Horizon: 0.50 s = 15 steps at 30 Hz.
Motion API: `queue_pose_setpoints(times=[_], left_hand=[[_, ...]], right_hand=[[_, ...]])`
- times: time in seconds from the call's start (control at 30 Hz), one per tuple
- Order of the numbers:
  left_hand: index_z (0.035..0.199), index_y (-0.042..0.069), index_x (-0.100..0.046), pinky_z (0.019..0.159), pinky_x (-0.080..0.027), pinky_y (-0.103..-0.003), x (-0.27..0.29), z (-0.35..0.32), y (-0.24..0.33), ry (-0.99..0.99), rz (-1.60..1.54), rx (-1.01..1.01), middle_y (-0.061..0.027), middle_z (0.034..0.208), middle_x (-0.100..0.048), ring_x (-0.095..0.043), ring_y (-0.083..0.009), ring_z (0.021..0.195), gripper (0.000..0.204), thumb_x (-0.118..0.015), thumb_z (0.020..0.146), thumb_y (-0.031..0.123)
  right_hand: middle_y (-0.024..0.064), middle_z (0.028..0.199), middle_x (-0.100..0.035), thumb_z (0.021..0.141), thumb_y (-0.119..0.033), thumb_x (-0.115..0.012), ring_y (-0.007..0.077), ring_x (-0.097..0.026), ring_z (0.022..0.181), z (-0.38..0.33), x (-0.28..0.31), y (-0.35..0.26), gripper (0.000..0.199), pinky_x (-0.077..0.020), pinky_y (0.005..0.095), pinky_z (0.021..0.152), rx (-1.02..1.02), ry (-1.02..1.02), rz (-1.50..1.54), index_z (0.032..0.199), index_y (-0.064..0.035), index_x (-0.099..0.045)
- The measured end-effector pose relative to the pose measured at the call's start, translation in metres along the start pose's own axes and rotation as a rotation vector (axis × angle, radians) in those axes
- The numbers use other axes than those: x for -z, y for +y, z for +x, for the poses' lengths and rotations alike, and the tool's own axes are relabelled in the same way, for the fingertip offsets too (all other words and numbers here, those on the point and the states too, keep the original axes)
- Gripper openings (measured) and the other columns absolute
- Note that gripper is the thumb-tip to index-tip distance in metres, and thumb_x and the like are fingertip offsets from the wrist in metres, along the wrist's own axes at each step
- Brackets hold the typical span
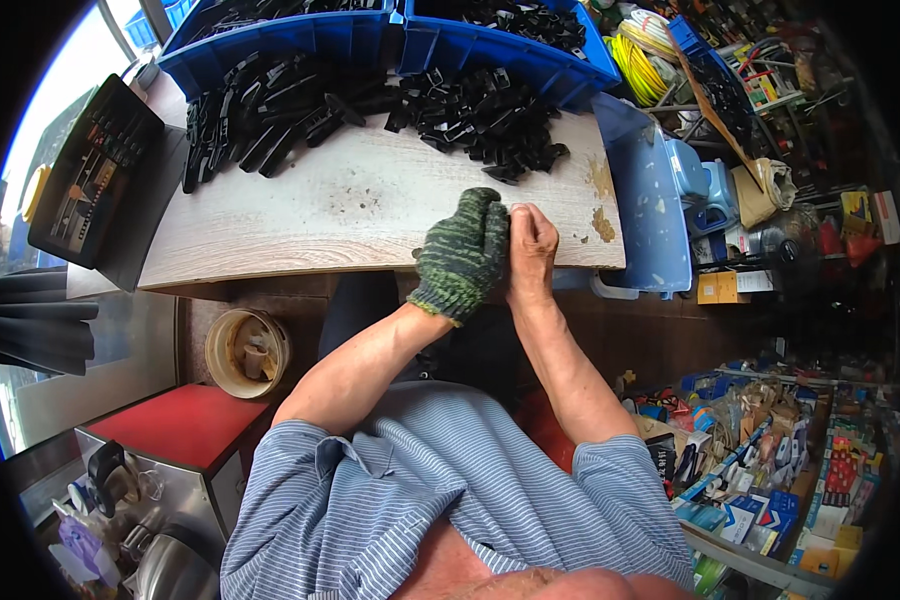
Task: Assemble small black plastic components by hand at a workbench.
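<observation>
My left hand [462, 245] wears a green and black knitted glove, and its fingers are curled closed. Pressed against its side is my bare right hand [532, 245], also closed, thumb on top. Both are at the near edge of the pale wooden table [320, 215]. Whatever they grip is hidden by the fingers. Beyond them lies a heap of short black plastic-looking parts [485, 120]. Farther left is a heap of longer black parts [260, 120].
Two blue bins [280, 42] holding black parts line the far side. A tablet in a dark case [95, 180] leans at the left. Below the table stands a bucket [215, 350] beside a red-topped cabinet [180, 425]. A blue plastic tub [650, 210] adjoins the table's right end.
</observation>
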<state>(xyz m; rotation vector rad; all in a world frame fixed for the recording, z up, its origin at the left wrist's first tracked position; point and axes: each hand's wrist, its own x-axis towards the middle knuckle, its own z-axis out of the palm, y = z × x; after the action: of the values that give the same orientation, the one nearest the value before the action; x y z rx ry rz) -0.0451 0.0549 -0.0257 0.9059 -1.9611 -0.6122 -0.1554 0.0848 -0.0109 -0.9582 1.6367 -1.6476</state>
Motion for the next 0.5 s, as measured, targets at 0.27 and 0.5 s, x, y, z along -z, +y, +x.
queue_pose_setpoints(times=[0.27, 0.5], left_hand=[[0.121, 0.006, -0.059, 0.070, -0.051, -0.047, 0.020, 0.001, 0.010, -0.004, -0.298, 0.249, -0.0216, 0.093, -0.069, -0.068, -0.0399, 0.084, 0.025, -0.053, 0.102, 0.021], [0.119, 0.006, -0.060, 0.068, -0.051, -0.046, 0.014, 0.008, 0.008, 0.025, -0.296, 0.350, -0.0204, 0.090, -0.068, -0.067, -0.0380, 0.079, 0.023, -0.053, 0.101, 0.019]], right_hand=[[-0.0073, 0.065, -0.032, 0.099, -0.020, -0.050, 0.0046, -0.032, 0.059, -0.004, 0.000, -0.004, 0.032, -0.0364, 0.0238, 0.052, -0.152, 0.014, 0.097, 0.068, -0.0103, -0.045], [-0.0054, 0.066, -0.029, 0.099, -0.019, -0.049, 0.0069, -0.028, 0.061, 0.005, -0.002, 0.009, 0.034, -0.0281, 0.0279, 0.054, -0.072, 0.058, 0.048, 0.069, -0.0052, -0.042]])
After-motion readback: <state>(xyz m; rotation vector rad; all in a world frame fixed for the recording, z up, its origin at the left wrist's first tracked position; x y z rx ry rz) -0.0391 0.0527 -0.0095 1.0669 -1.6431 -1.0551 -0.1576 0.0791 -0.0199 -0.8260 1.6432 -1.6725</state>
